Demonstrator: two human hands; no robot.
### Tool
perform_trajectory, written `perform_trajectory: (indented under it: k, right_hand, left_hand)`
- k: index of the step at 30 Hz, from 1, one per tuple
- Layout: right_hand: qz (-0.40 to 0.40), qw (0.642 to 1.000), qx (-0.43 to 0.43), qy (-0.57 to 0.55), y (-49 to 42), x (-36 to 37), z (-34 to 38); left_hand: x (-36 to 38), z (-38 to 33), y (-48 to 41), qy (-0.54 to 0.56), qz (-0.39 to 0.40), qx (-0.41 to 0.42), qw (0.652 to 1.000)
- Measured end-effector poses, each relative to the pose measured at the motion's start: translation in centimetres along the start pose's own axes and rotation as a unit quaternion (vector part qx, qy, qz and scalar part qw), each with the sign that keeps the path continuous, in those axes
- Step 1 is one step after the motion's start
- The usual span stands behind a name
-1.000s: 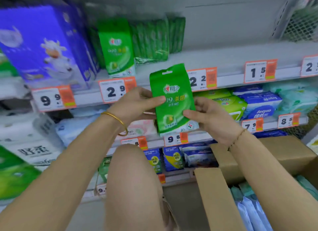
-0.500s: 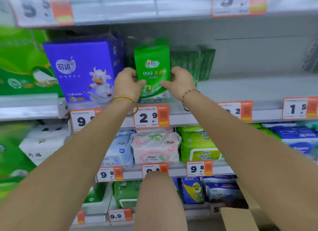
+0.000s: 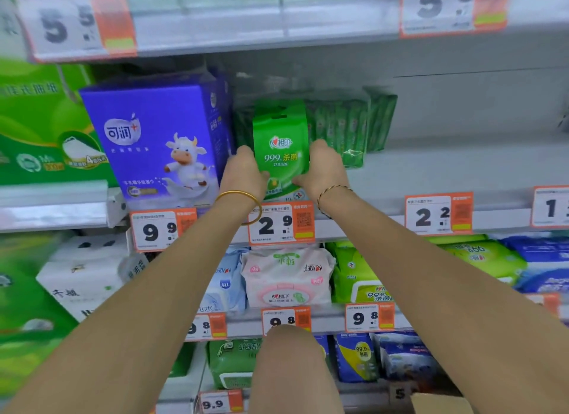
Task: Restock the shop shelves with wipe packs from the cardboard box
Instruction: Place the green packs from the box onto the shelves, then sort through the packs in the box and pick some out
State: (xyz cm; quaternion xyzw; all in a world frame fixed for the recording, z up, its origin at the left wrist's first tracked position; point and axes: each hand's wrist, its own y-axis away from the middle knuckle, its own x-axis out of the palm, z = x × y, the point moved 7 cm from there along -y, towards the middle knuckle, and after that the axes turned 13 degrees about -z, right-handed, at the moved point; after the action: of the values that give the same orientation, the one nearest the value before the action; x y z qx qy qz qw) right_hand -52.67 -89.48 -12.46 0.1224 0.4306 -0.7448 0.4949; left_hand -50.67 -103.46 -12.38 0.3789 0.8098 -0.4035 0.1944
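One green wipe pack (image 3: 281,148) is held upright at the front of the shelf (image 3: 431,173), directly above the 2.9 price tag (image 3: 281,224). Its lower edges are pinched between curled fingers, by the left hand (image 3: 244,174) at 9 o'clock and the right hand (image 3: 323,170) at 3 o'clock, presumably so that it is kept square and face-forward. Beyond, a purple box (image 3: 160,142) is seen at 9 o'clock and matching green packs (image 3: 345,127) at 2 o'clock.

Left grip (image 3: 244,174) wearing plain thin gold-coloured metal bangle (image 3: 237,192), hanging loose round wrist. Right grip (image 3: 323,170) wearing thin twisted dark-and-gold cord bracelet (image 3: 334,187), sitting close at wrist. Both forearms showing bare. Bare knee (image 3: 289,367) showing low, centre.
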Motion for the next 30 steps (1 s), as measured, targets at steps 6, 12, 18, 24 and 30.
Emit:
perform_trajectory:
  k: [6, 12, 18, 24, 30]
  right_hand:
    - [-0.013, 0.999, 0.001, -0.032, 0.8, -1.4, -0.3]
    - [-0.059, 0.992, -0.014, -0.109, 5.8, -7.7, -3.6]
    - [0.017, 0.995, 0.08, -0.052, 15.8, -12.5, -15.6]
    - [0.116, 0.96, 0.248, 0.061, 23.0, -15.4, -32.0]
    - [0.1, 0.909, 0.385, 0.123, 28.4, -19.4, -44.7]
  left_hand:
    - [-1.7, -1.4, 2.7, -0.022, -0.03, 0.043, 0.998]
    - [-2.7, -5.9, 11.0, 0.07, -0.114, 0.23, 0.964]
    - [6.1, -9.7, 21.9, 0.108, 0.149, 0.268, 0.946]
    - [16.5, -13.9, 32.0, 0.016, 0.397, 0.317, 0.861]
    - [24.1, -17.0, 39.3, -0.025, 0.502, 0.348, 0.791]
